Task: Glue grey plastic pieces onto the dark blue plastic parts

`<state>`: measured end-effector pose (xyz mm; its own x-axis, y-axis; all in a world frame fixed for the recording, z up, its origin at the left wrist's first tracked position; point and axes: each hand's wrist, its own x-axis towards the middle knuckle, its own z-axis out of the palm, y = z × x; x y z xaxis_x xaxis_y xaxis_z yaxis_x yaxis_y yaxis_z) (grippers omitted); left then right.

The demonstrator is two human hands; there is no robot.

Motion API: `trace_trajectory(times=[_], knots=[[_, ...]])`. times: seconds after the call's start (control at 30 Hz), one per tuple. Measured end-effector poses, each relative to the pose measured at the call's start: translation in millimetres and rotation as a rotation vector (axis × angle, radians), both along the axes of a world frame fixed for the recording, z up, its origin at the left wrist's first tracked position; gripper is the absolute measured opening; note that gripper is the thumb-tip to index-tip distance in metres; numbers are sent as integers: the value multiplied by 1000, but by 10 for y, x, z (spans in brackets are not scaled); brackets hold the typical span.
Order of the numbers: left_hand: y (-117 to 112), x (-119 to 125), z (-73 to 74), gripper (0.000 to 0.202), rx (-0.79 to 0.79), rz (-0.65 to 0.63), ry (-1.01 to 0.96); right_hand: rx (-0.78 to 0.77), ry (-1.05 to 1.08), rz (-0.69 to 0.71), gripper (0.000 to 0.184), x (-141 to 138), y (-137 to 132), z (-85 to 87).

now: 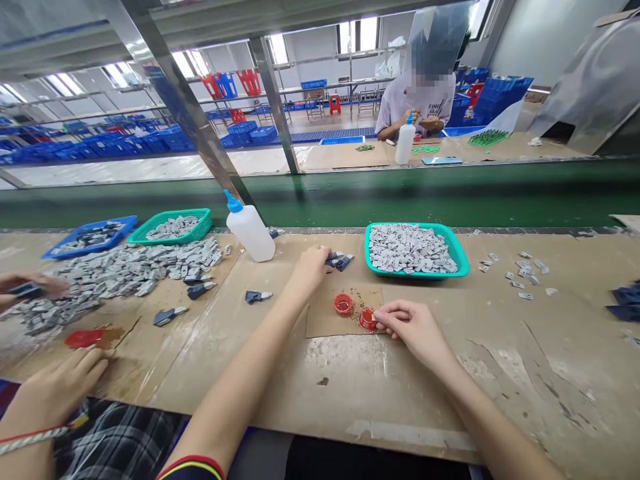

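Note:
My left hand (314, 264) reaches forward, its fingers closed at a dark blue plastic part beside a small cluster of dark blue parts with grey tips (342, 261). Its fingertips are partly hidden. My right hand (413, 325) pinches a small light grey plastic piece (375, 318) at the rim of a red cap (367, 321) holding liquid. Another red cap (343, 305) stands to its left on the stained cardboard piece (320, 321). Behind them, a green basket (463, 264) is full of small grey pieces. One dark blue part with a grey tip (257, 297) lies left of my forearm.
A white squeeze bottle (253, 235) stands back left, near a heap of grey pieces (135, 267) and further baskets. At left are a co-worker's hands (63, 380). Loose grey pieces (525, 272) and dark blue fabric-like items (625, 300) lie right. Another person (417, 107) sits opposite.

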<state>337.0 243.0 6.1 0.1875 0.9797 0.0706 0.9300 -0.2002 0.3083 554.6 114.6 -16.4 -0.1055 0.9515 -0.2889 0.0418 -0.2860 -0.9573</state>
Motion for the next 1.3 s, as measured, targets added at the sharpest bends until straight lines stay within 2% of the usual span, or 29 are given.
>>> trace_trajectory(times=[0.17,0.4,0.47,0.6,0.67,0.8,1.0,1.13,1.3], knots=[[-202,-143,95,32,-9,43,-127,45,-12,3,29,-65,16,-46],[-707,-249,140,31,24,114,-512,116,-42,12,28,-69,21,-137],[-893,-236,173,34,-25,136,-773,117,-48,14,29,-71,27,-133],[-1278,-155,237,32,-208,255,-1514,68,7,3,33,-76,34,-93],[-1443,-96,227,31,-243,319,-1642,28,54,-4,34,-68,35,-63],[-1669,48,93,29,-201,390,-1625,-9,98,-11,37,-36,41,-2],[-1791,366,-148,21,-75,372,-1475,20,160,19,34,-18,-5,105],[-1781,553,-166,21,-64,354,-1446,52,169,94,30,-26,-79,183],[-1761,617,-118,20,-70,297,-1422,62,174,137,30,-48,-113,224]])
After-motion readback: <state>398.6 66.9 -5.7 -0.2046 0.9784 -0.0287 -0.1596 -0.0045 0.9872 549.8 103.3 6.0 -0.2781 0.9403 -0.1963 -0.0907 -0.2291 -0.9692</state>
